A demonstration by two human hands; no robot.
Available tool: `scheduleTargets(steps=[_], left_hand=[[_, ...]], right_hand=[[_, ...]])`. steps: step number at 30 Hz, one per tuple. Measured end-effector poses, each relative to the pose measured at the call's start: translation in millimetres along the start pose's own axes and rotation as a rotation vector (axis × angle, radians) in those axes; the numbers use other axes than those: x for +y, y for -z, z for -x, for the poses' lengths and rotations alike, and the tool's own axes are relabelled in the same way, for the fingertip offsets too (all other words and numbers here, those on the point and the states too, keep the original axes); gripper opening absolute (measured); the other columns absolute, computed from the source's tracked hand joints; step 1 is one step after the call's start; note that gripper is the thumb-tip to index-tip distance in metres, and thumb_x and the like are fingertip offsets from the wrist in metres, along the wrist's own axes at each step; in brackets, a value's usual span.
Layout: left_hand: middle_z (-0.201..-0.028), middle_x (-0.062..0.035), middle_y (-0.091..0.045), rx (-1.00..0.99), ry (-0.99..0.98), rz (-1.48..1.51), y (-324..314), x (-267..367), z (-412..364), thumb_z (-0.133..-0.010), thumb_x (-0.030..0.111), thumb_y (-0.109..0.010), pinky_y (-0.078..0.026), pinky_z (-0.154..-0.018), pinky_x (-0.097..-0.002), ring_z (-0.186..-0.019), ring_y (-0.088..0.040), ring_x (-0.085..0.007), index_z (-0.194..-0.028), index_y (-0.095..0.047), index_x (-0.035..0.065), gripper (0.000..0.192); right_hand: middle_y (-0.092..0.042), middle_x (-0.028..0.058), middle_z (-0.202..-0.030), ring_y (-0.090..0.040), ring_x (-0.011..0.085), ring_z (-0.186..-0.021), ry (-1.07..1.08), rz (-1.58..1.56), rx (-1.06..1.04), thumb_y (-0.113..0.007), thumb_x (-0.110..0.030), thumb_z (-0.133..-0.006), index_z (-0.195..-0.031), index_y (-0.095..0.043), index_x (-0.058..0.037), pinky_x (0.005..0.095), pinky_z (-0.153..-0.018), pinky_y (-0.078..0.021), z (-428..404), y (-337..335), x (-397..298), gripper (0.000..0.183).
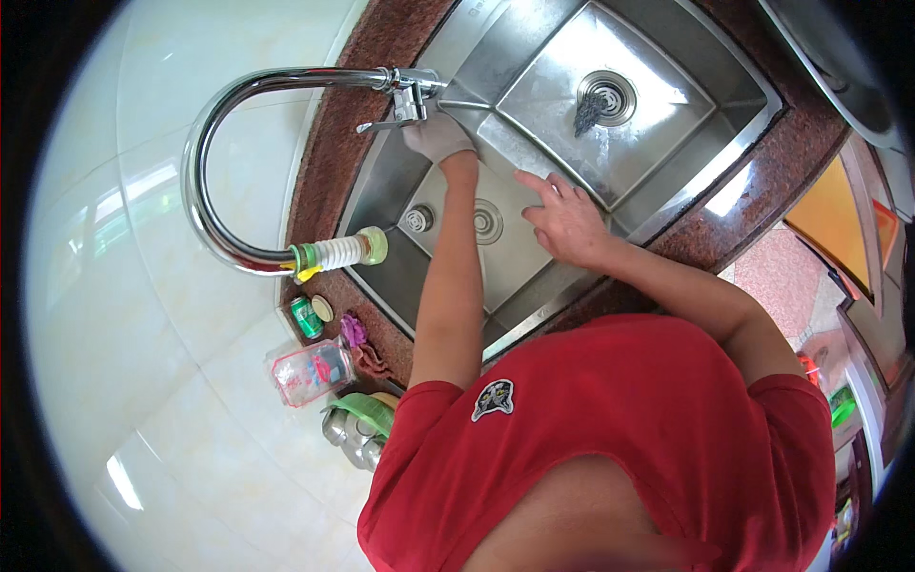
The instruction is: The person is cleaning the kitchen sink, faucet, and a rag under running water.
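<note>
My left hand (441, 136), in a pale glove, reaches to the wall-side rim of the double stainless-steel sink, right beside the lever (386, 126) of the chrome gooseneck faucet (207, 143). Its fingertips are hidden near the faucet body, so what it grips cannot be made out. Bare and with fingers apart, my right hand (568, 222) hovers over the near basin by the divider, holding nothing. A drain strainer basket (419, 218) rests in the near basin (515, 264), left of the drain (487, 222). A dark scrubber (590, 113) lies partly over the far basin's drain (623, 89).
The faucet's white corrugated nozzle (339, 254) hangs over the sink's left edge. On the reddish stone counter (386, 322) stand a green can (307, 317), a round lid (322, 308), purple and brownish cloths (354, 330), a clear plastic container (312, 372) and a green bowl (368, 412).
</note>
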State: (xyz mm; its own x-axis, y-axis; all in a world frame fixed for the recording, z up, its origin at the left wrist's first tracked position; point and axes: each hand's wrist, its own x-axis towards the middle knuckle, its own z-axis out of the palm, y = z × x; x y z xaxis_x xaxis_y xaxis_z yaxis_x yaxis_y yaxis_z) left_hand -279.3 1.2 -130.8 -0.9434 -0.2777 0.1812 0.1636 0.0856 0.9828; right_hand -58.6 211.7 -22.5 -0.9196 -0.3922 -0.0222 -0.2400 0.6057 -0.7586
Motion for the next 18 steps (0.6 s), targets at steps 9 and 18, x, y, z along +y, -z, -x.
scheduleTargets(steps=[9, 18], left_hand=[[-0.095, -0.0043, -0.054, -0.177, 0.450, 0.215, -17.2, 106.5, 86.9, -0.083, 0.006, -0.048, -0.044, -0.079, -0.0338, -0.088, -0.052, -0.0147, -0.095, -0.054, 0.0006, 0.015], [-0.117, -0.0175, -0.053, -0.473, 0.339, 0.495, 6.8, 211.7, 157.8, -0.090, 0.024, -0.043, -0.046, -0.093, -0.0438, -0.109, -0.054, -0.0308, -0.121, -0.046, -0.0026, 0.041]], right_hand=[[-0.028, 0.0074, -0.143, -0.040, 0.0362, -0.122, -0.066, -0.014, 0.058, -0.063, -0.009, -0.073, -0.101, -0.063, -0.0088, 0.0480, -0.091, -0.0398, 10.6, -0.6, 11.3, 0.028], [-0.058, 0.0111, -0.117, -0.056, 0.0244, -0.103, -0.501, -1.282, 0.041, -0.058, -0.039, -0.086, -0.106, -0.060, -0.0073, 0.0443, -0.090, -0.0423, -3.7, 25.1, 15.1, 0.037]])
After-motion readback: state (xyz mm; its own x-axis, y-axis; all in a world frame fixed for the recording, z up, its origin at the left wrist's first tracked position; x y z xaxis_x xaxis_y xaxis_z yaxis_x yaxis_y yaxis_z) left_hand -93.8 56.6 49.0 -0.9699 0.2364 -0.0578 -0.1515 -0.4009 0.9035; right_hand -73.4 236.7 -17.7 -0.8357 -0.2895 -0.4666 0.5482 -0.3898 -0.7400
